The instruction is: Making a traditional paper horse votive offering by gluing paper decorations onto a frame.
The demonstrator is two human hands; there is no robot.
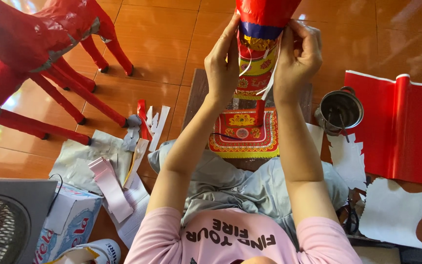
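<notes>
My left hand [223, 63] and my right hand [296, 58] grip the two sides of a red paper figure [259, 29] raised over a small wooden table [196, 98]. The figure is wrapped in red paper with a blue band and a yellow patterned panel. White strips of paper hang from it between my fingers. Under it, on the table, lies a red and yellow patterned paper square [242, 132].
Red paper horses [35, 44] stand at the left on the tiled floor. A metal pot [340, 110] with a brush sits at the right beside a roll of red paper [406, 127]. White paper scraps [391, 212], a fan [1, 225] and a box [69, 220] lie near.
</notes>
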